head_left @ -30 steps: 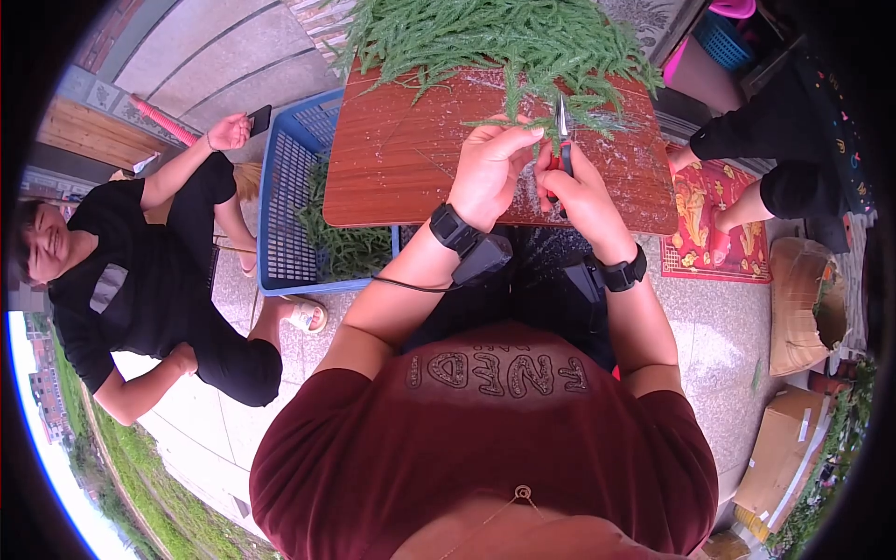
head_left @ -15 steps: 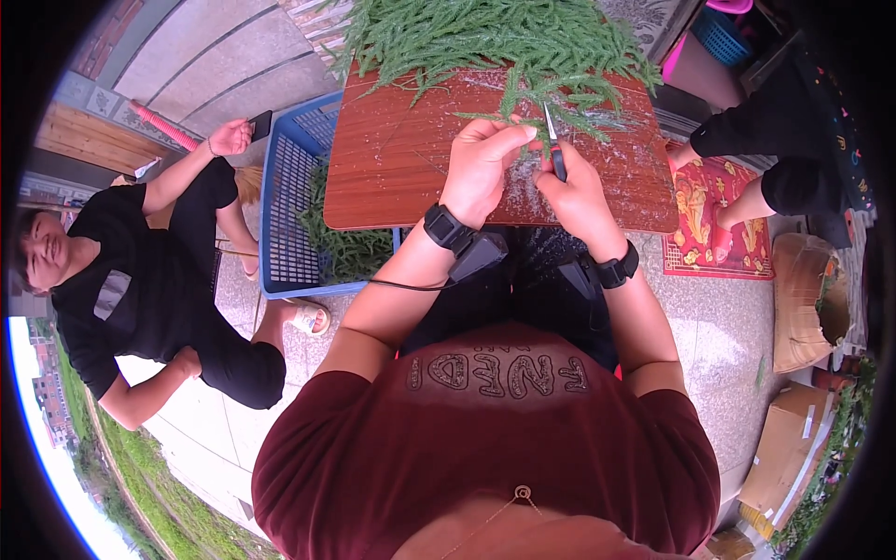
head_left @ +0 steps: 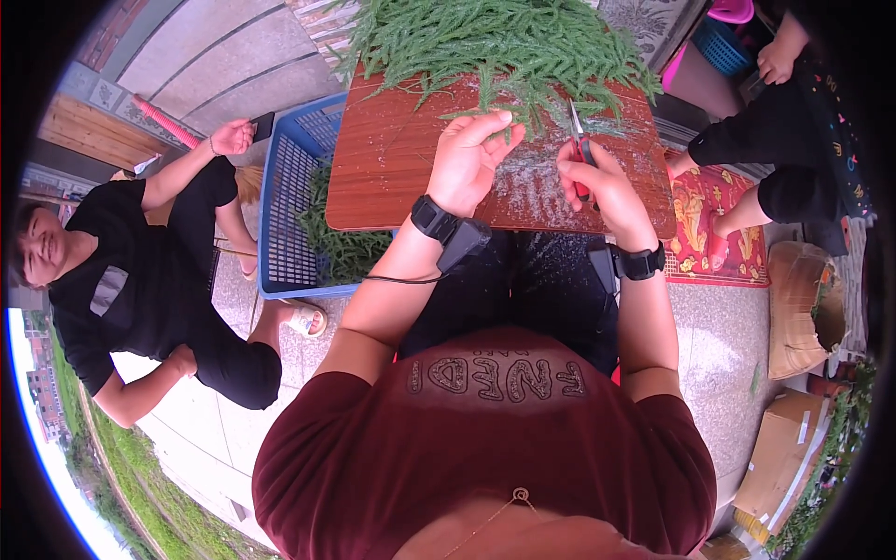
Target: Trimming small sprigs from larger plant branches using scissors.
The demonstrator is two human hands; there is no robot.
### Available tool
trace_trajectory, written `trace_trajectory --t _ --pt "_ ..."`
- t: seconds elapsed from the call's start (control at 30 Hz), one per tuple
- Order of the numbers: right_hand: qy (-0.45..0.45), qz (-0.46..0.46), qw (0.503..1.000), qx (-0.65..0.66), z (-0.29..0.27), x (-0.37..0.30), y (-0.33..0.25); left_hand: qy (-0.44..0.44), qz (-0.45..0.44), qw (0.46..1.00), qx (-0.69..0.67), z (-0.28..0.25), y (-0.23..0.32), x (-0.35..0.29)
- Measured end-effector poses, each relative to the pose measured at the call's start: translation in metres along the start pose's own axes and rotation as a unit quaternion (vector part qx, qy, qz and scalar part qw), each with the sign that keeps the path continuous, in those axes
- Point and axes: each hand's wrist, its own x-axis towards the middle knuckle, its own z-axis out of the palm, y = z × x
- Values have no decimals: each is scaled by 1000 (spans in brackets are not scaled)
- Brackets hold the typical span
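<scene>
My left hand is closed in a pinch on a green artificial pine sprig above the brown wooden table. To its right, my right hand grips a pair of scissors with red and black handles, its blades pointing away from me toward the greenery. The scissors are apart from the pinched sprig. A thick heap of similar green sprigs covers the far part of the tabletop. Pale bits lie scattered on the wood near both hands.
A blue plastic basket holding more sprigs stands against the table's left side. Beyond it sits a person in black. Another person's legs are at the right, over a red patterned mat. Cardboard boxes stand at the lower right.
My right hand has moved right and slightly nearer with the scissors, away from my left hand. The left hand has shifted slightly left. At the far right, a person's hand has come into view.
</scene>
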Motion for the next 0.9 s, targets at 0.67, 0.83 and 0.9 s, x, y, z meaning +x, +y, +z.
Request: trace_trajectory --t 0.67,0.83,0.9 --pt "59 -256 945 193 19 -1 8 -123 -37 992 4 24 -18 -19" --pt "108 -295 931 187 37 -6 3 -113 -34 993 -15 32 -20 -26" --pt "123 -289 934 171 43 -8 4 -109 -35 993 -17 32 -20 -26"
